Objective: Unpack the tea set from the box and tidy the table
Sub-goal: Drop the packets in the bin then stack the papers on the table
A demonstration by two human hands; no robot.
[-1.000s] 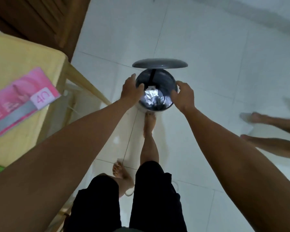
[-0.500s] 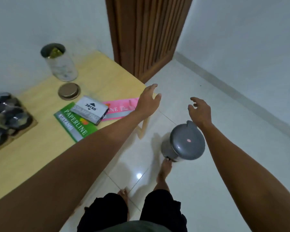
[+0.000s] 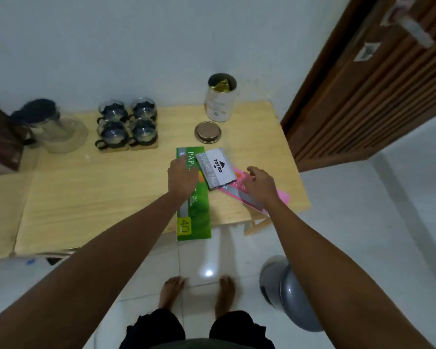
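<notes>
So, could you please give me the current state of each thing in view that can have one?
Jar: open, upright, gold packet inside.
Lid: off, flat on the table in front of the jar.
Cups: four, upright, grouped on coasters.
Teapot: upright, lidded.
Green pack: flat, overhanging the table edge.
Stamp pad box: closed, lying across the packs.
Bin: shut.
Left hand: open, on the green pack.
Right hand: open, over the pink pack.

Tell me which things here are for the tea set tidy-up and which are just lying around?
For the job:
four glass cups with black holders
glass teapot with a dark lid
dark brown box
green paper pack
white stamp pad box
pink paper pack
wooden table

Just lying about:
open tin can and its round lid
grey pedal bin
brown slatted door
</notes>
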